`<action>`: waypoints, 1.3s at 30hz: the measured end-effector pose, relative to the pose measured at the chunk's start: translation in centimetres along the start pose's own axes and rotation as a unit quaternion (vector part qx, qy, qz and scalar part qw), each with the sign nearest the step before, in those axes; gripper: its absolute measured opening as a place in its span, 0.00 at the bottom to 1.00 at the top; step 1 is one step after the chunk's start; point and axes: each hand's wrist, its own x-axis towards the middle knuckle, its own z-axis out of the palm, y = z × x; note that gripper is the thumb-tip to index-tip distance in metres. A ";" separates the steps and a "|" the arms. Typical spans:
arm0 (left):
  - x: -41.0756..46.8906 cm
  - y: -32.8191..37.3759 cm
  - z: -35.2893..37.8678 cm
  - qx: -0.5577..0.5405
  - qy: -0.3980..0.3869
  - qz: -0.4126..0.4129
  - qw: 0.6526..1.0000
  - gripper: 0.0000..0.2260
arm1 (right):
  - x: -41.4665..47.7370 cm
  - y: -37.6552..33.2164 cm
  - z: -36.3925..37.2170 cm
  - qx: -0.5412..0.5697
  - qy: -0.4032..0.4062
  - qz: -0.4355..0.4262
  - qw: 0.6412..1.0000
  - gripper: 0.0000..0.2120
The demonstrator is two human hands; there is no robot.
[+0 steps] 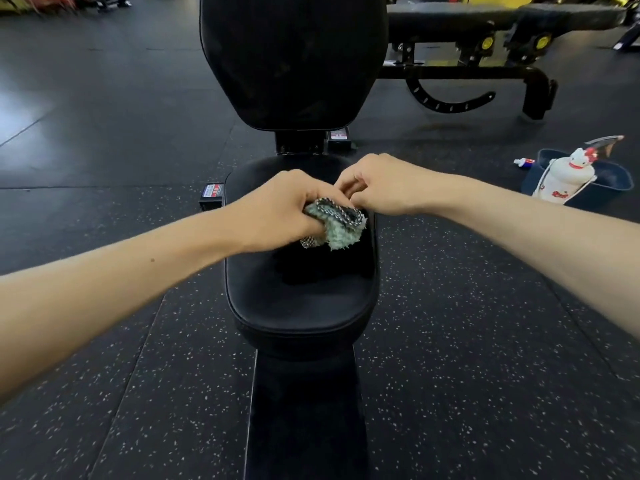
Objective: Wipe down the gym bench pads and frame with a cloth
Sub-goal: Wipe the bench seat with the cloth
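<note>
- We look down on a dark rubber floor (467, 341), speckled white near us and plain black farther off;
- the gym bench runs from near to far through the middle; its back pad (294, 57) rises at the far end, black and tapering toward its lower edge;
- the seat pad (301, 296) lies nearer to us, black and rounded at its near end, apart from the back pad with a short stretch of frame showing between them;
- the black frame beam (304, 410) runs from under the seat pad toward us;
- a second bench (485, 15) stands far right, lying flat, with yellow knobs on its black frame;
- our left hand (277, 206) comes in from the near left and is curled tight round the cloth, over the far half of the seat pad;
- our right hand (384, 185) comes in from the right, just beside the left one; its fingers are bent and pinch the cloth's far edge;
- a dark blue basin (616, 181) sits on the floor to the right, well apart from the bench;
- a white bottle (568, 178) with a cat-shaped top leans against the basin's left side;
- the cloth (339, 226) is green and fuzzy with a black-and-white trimmed edge, bunched between both hands just above the seat pad;
- a small white tube (523, 162) lies on the floor left of the basin;
- a red label (213, 190) sits on the frame left of the seat pad.
</note>
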 end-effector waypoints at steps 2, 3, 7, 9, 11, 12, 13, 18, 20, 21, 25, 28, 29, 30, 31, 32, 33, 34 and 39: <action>-0.2 0.1 1.0 0.036 0.000 0.007 0.999 0.20 | 0.0 -0.4 0.2 -0.021 0.015 -0.003 1.000 0.15; -0.4 0.2 1.5 0.040 -0.006 0.015 0.999 0.20 | 0.1 -0.5 0.2 -0.024 0.020 0.000 1.000 0.15; -1.7 1.0 1.8 -0.007 -0.063 0.006 0.998 0.20 | -0.1 -0.7 0.2 -0.018 0.026 0.013 0.999 0.16; -2.1 1.5 1.0 -0.024 -0.126 -0.005 0.992 0.20 | -0.1 -0.6 0.3 -0.017 0.021 0.012 1.000 0.15; -2.3 1.7 -0.2 -0.030 -0.162 -0.015 0.986 0.19 | 0.1 -0.5 0.4 -0.024 0.016 0.008 1.000 0.14; -2.3 1.5 -0.8 -0.028 -0.146 -0.023 0.989 0.19 | 0.2 -0.5 0.5 -0.032 0.013 0.005 0.999 0.14; -2.3 1.2 -1.4 -0.019 -0.106 -0.032 0.994 0.19 | 0.3 -0.4 0.5 -0.040 0.012 0.002 0.999 0.13; -2.5 -1.4 -1.4 0.099 0.076 -0.078 0.989 0.19 | 0.5 -0.7 0.4 -0.067 0.028 -0.002 0.997 0.11; -2.8 -1.6 -0.6 0.109 0.070 -0.073 0.989 0.19 | 0.8 -1.1 0.5 -0.081 0.038 -0.002 0.996 0.11; -3.0 -1.5 -0.5 0.105 0.066 -0.068 0.990 0.19 | 1.0 -1.3 0.7 -0.090 0.044 -0.001 0.995 0.12; -4.1 -0.4 -0.8 0.043 0.000 -0.052 0.998 0.18 | 1.2 -1.9 1.5 -0.129 0.063 -0.004 0.990 0.13; -4.8 0.1 -1.4 -0.021 -0.048 -0.052 0.997 0.18 | 1.5 -2.0 1.9 -0.152 0.064 -0.010 0.986 0.13; -4.8 -0.2 -1.7 -0.026 -0.017 -0.057 0.998 0.19 | 1.6 -2.0 1.9 -0.142 0.064 -0.009 0.988 0.12; -4.7 -0.7 -2.0 -0.016 0.035 -0.063 0.997 0.19 | 1.7 -1.9 2.0 -0.117 0.062 -0.007 0.991 0.12; -4.7 -1.4 -2.4 0.008 0.091 -0.073 0.993 0.20 | 1.8 -1.9 2.0 -0.082 0.056 -0.008 0.995 0.12; -4.7 -2.2 -2.7 0.049 0.132 -0.089 0.986 0.20 | 1.9 -2.0 2.1 -0.049 0.047 -0.013 0.998 0.11; -4.9 -2.9 -2.9 0.095 0.153 -0.106 0.978 0.20 | 2.0 -2.2 2.2 -0.028 0.038 -0.022 0.999 0.11; -5.2 -3.4 -2.8 0.130 0.158 -0.120 0.971 0.20 | 2.1 -2.3 2.3 -0.018 0.031 -0.033 0.999 0.11; -6.7 -2.5 -1.4 0.121 0.125 -0.082 0.981 0.20 | 2.8 -3.0 2.7 0.012 0.012 -0.068 0.998 0.12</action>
